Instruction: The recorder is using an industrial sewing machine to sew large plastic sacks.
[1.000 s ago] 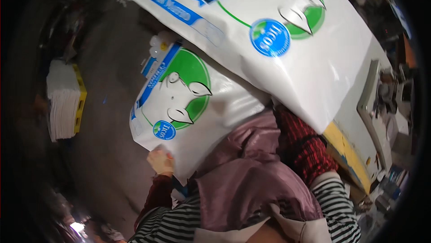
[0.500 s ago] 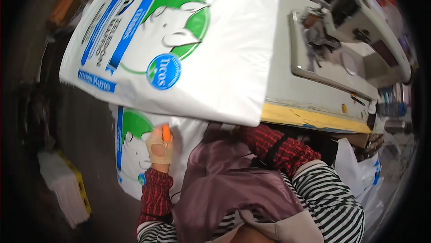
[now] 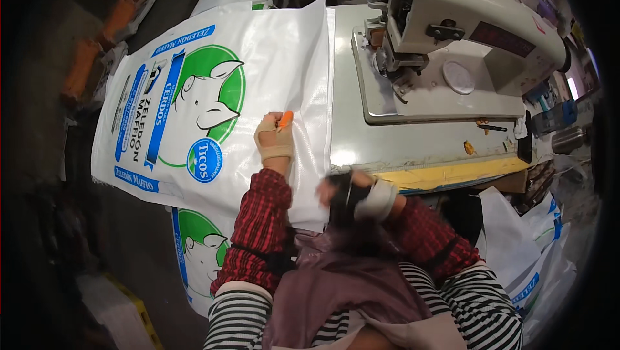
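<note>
A large white woven sack (image 3: 271, 59) with a green circle, a pig drawing and blue bands lies flat at the left, its right edge over the pale sewing table (image 3: 352, 143). On that sack, near its right side, rests my left hand (image 3: 274, 138), wrapped in a tan support with its fingers curled. An orange piece (image 3: 285, 119) shows at the fingers; whether it is worn or held I cannot make out. My right hand (image 3: 355, 196), in a black covering with a pale wrist band, is smeared by motion beside the sack's near right corner.
An industrial sewing machine (image 3: 478, 27) stands on the table, whose front edge carries yellow tape (image 3: 452, 174). Another printed sack (image 3: 200, 240) lies below the first, by my left forearm. More white sacks (image 3: 523, 240) are heaped at the lower right.
The upper sack has settled flatter and to the left, uncovering more table and machine. My left hand has moved from the lower sack up onto it; my right hand has come out from under its edge.
</note>
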`<action>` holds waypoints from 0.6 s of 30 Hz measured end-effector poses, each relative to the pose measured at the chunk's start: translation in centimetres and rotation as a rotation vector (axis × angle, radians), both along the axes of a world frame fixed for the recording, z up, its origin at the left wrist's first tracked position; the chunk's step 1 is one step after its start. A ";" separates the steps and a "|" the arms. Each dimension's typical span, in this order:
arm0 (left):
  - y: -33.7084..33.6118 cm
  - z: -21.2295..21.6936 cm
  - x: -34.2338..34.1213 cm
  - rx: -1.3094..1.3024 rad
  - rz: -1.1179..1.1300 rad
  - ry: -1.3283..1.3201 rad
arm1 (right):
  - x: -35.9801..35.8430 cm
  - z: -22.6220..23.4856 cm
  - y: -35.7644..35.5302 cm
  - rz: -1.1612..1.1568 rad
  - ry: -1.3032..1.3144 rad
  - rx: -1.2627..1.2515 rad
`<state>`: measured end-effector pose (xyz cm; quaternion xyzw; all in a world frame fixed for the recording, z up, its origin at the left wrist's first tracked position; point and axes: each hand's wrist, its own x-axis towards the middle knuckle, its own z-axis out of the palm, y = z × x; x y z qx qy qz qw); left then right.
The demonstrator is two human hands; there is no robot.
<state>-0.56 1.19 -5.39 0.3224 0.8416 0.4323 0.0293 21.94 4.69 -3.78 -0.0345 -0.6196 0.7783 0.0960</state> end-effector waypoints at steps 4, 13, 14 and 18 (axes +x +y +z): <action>0.3 1.7 0.3 0.113 0.011 -0.187 | -5.7 -0.7 5.7 -0.738 -0.047 0.515; -2.0 6.1 -12.0 0.061 0.065 0.372 | -13.4 -5.7 11.3 -0.343 -0.998 0.721; -4.9 8.4 -16.2 -0.148 0.112 0.549 | -13.9 -2.6 9.8 0.007 -0.815 1.140; -7.2 23.1 -18.1 -0.145 0.250 1.218 | -9.0 3.6 6.6 -0.829 -0.163 0.996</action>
